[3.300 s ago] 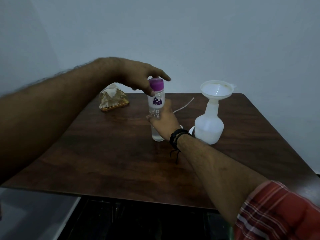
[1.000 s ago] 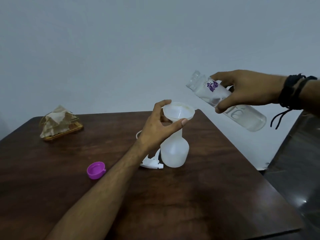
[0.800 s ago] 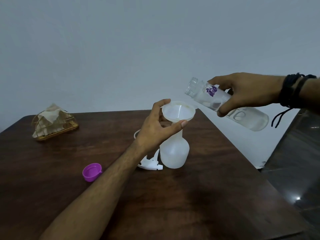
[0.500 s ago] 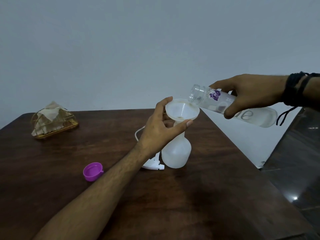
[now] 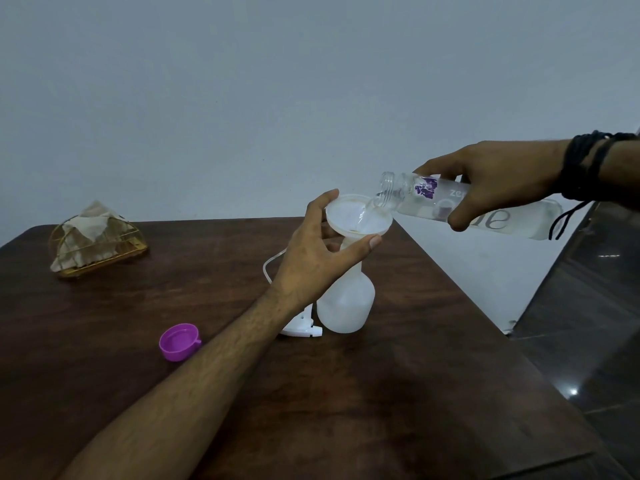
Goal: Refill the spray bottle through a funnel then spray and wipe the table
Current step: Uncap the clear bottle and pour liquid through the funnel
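the left hand (image 5: 311, 261) is grasping the funnel (image 5: 358, 218) seated in the spray bottle (image 5: 346, 306) on the worktop (image 5: 381, 393); the right hand (image 5: 495, 178), grip clenched on the tilted water bottle (image 5: 485, 209), is pouring water into the funnel

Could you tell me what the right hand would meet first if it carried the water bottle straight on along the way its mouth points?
Probably the funnel, then the left hand steadying it; depth is uncertain.

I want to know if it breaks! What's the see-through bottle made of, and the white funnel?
Water bottle: probably clear glossy plastic; you see the water through it. Funnel: likely matte, milky white plastic; light glows faintly through its thin wall.
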A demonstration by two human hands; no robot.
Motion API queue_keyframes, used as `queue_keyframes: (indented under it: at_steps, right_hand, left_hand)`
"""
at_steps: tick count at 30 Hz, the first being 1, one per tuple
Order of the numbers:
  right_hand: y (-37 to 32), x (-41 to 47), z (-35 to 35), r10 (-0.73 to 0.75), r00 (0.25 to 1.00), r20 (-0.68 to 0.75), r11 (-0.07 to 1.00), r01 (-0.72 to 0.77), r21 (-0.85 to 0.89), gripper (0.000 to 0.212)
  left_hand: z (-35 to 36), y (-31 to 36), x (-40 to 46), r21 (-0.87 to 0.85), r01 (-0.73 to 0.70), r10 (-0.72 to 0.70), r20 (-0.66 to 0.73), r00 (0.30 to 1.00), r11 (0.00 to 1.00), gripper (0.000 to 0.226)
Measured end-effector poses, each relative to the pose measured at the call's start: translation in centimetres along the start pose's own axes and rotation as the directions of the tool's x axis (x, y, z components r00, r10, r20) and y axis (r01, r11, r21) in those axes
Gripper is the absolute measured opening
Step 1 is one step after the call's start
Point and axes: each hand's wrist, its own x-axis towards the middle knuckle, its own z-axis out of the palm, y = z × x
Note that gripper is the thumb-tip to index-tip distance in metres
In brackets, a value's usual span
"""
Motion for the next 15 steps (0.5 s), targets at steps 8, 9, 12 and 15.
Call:
queue_keyframes:
  at_steps: [8,9,12,15]
  right_hand:
    - [-0.25,-0.18,-0.68,0.033,0.999,-0.005,0.999,-0.033,-0.008,0.077]
    - [-0.29,-0.2,-0.72,0.036,0.999,0.0,0.999,-0.036,-0.007,0.079]
    - [-0.36,-0.25,-0.8,0.043,0.999,0.002,0.999,-0.043,-0.014,0.08]
    - [-0.47,-0.3,-0.83,0.051,0.999,-0.002,0.998,-0.051,-0.022,0.078]
  left_hand:
    - [-0.25,-0.11,0.02,-0.006,0.017,-0.017,0.0,1.0,1.0,0.091]
    - [-0.28,-0.08,0.04,-0.002,0.018,-0.018,0.0,1.0,1.0,0.091]
    - [-0.38,-0.04,0.1,0.002,0.018,-0.018,0.001,1.0,1.0,0.09]
    - [-0.38,-0.04,0.15,-0.001,0.013,-0.013,-0.004,1.0,1.0,0.091]
